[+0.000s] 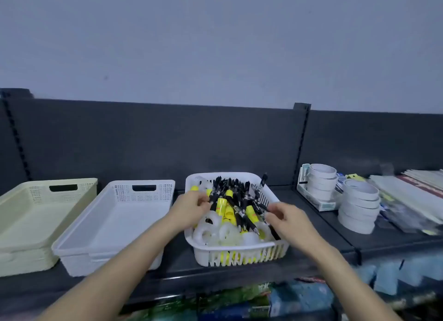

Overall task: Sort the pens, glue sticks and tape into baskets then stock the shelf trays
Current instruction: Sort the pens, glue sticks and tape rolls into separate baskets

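White plastic holds the whole mixed stock: a slatted basket (pixel 239 257) on a dark metal shelf (pixel 177 260) is heaped with black pens (pixel 236 188), yellow glue sticks (pixel 221 206) and clear tape rolls (pixel 206 234), the rolls lying mostly at the near side under the pens. A person reaches in with both bare arms. The left hand (pixel 191 205) sits at the basket's left edge, its fingers curled together around a few of the pens. The right hand (pixel 285 218) hovers over the right side with fingers bent close to the pile; in the blur, whether they clamp a pen cannot be told. To the left stand a shallow white basket (pixel 115 224) and, beside it, a cream basket (pixel 36 215). Stacked white tape (pixel 359 205) sits on the shelf's right section, against a grey wall (pixel 215 45).
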{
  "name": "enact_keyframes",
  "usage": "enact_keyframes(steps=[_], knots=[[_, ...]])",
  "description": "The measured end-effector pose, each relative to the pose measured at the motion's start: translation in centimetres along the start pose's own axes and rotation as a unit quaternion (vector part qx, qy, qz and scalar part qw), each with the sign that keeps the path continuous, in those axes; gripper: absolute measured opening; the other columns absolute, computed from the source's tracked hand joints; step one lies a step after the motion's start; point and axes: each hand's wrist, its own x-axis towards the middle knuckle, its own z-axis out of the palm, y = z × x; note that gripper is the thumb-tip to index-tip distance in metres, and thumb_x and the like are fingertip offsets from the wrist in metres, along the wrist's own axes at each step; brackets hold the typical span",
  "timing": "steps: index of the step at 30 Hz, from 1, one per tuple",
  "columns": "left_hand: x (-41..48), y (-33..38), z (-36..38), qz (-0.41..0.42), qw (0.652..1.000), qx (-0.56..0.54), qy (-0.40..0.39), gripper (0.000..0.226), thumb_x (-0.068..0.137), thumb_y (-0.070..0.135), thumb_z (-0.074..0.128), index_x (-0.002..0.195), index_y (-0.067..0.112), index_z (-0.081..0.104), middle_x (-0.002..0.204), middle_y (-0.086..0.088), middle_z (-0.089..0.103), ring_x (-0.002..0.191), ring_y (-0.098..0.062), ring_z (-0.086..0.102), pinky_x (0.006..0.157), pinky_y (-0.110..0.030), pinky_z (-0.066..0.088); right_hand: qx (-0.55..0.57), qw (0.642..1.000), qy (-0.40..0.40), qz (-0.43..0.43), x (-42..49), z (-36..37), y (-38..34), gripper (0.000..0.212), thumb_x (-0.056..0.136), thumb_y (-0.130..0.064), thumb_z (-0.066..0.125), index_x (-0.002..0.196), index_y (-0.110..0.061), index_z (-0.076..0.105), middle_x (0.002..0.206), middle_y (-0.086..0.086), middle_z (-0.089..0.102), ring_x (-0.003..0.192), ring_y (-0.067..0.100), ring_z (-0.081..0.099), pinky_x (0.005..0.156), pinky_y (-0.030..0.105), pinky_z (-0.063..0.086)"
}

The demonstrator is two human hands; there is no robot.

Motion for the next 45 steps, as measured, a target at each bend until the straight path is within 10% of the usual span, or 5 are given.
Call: enact_keyframes(steps=[6,11,16,22,45], knots=[[6.3,-0.7,0.6,-0.053,0.991,0.12,-0.041,0.031,0.093,0.023,0.044,0.066,0.01,0.039,0.07,-0.009,0.048,0.071,-0.022,0.046,0.061,-0.028,0.034,-0.087,0.989,-0.104,0.067,5.5,2.8,0.9,0.047,0.083,-0.057,0.053,0.101,-0.014,0.051,0.098,0.003,0.055,0.09,0.018,0.053,0.068,0.029,0.042],[10.0,-0.5,2.0,-0.059,0.956,0.268,-0.107,0.051,0.095,0.047,0.036,0.105,0.002,0.059,0.132,-0.019,0.044,0.124,-0.033,0.039,0.097,-0.038,0.037,-0.137,0.974,-0.147,0.102,9.4,5.5,1.1,0.094,0.062,-0.08,0.05,0.127,-0.011,0.046,0.124,0.006,0.056,0.117,0.024,0.053,0.093,0.032,0.046],[11.7,-0.7,3.4,-0.068,0.961,0.253,-0.086,0.035,0.092,0.037,0.044,0.073,0.008,0.049,0.121,-0.02,0.052,0.114,-0.032,0.047,0.089,-0.036,0.041,-0.216,0.971,-0.099,0.038,10.7,5.2,-0.3,0.029,0.088,-0.035,0.053,0.096,-0.007,0.054,0.11,0.014,0.059,0.109,0.028,0.054,0.082,0.03,0.044],[11.8,-0.8,3.2,-0.076,0.98,0.179,-0.047,0.028,0.095,0.029,0.041,0.077,0.009,0.04,0.111,-0.014,0.048,0.107,-0.03,0.044,0.084,-0.035,0.039,-0.24,0.97,-0.05,-0.002,10.8,6.7,0.3,0.038,0.09,-0.009,0.039,0.128,-0.005,0.039,0.123,0.014,0.053,0.113,0.03,0.049,0.086,0.033,0.04],[2.7,-1.9,-8.9,-0.127,0.959,-0.153,0.203,0.015,0.093,0.003,0.037,0.081,0.01,0.042,0.072,-0.004,0.056,0.047,-0.014,0.051,0.046,-0.026,0.044,0.215,0.966,-0.116,-0.089,14.5,5.4,-8.5,0.015,0.09,-0.007,0.043,0.076,-0.012,0.041,0.069,0.01,0.051,0.048,0.016,0.042,0.05,0.028,0.034]])
